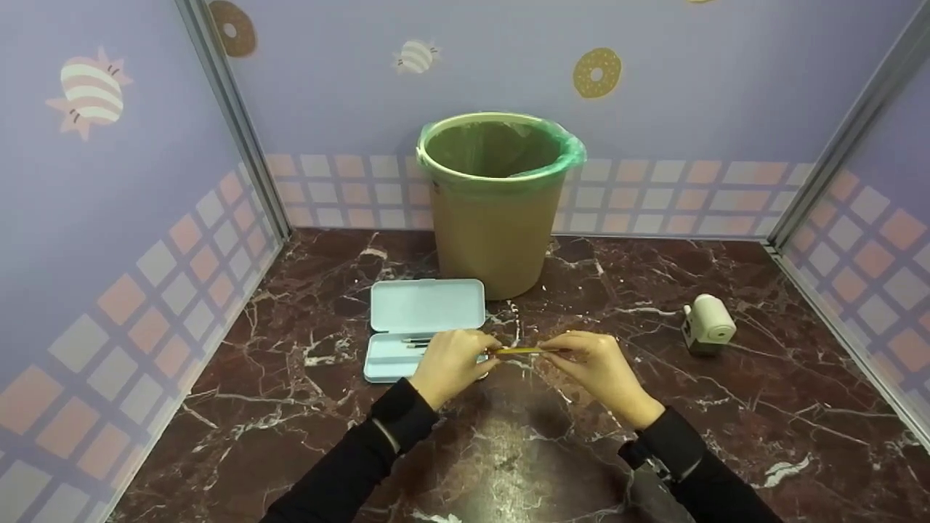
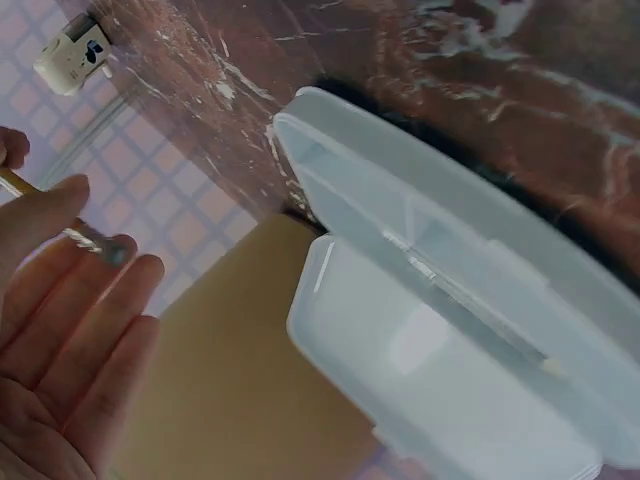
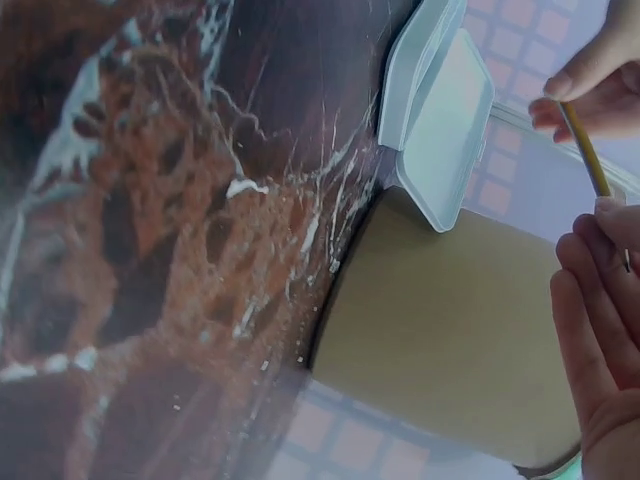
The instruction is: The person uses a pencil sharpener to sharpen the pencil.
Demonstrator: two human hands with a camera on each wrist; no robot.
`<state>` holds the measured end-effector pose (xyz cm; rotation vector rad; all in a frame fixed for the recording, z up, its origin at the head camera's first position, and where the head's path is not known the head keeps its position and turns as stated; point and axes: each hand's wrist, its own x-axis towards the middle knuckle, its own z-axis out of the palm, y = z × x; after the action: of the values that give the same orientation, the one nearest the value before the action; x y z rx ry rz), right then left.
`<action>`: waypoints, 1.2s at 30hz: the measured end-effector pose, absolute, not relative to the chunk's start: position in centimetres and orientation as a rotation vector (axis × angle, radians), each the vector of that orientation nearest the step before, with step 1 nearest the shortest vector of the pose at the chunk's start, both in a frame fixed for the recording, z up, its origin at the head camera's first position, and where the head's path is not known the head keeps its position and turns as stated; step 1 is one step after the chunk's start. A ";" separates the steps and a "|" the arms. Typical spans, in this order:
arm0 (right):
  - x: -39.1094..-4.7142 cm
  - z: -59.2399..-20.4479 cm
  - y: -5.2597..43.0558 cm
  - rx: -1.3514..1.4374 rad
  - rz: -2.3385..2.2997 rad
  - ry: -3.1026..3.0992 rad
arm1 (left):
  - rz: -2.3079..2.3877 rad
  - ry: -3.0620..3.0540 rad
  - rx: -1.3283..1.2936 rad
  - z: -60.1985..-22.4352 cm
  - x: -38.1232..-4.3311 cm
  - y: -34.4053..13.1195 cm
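A yellow pencil lies level between my two hands above the table. My left hand pinches one end between thumb and fingers. In the left wrist view, a metal ferrule and a rounded tip stick out past that thumb. My right hand pinches the other end, and a thin dark point shows beyond its fingers in the right wrist view. Just behind the left hand sits an open light-blue pencil case, partly covered by that hand. A couple of dark pencils lie inside it.
A tan bin with a green liner stands at the back, right behind the case. To the right is a small white and dark device resembling a pencil sharpener. Patterned panels enclose the marbled table.
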<state>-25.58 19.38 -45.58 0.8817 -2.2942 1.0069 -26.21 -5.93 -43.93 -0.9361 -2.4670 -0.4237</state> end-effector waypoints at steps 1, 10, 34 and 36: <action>-25.5 -45.6 19.5 0.862 1.038 -2.312 | -0.462 -2.473 -0.931 -44.1 -26.2 -6.1; -25.0 -46.0 20.4 0.705 1.317 -2.424 | -0.796 -2.463 -0.900 -44.9 -26.0 -6.9; -27.9 -43.8 29.8 0.700 0.628 -2.715 | -0.839 -2.473 -0.902 -45.4 -25.7 -8.1; -28.4 -43.3 31.7 0.674 0.557 -2.771 | -0.834 -2.474 -0.903 -45.5 -25.7 -8.2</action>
<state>-28.44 31.71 -43.29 0.6736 -2.7713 0.5571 -25.68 -8.19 -45.45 -0.9033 -2.4736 -0.8340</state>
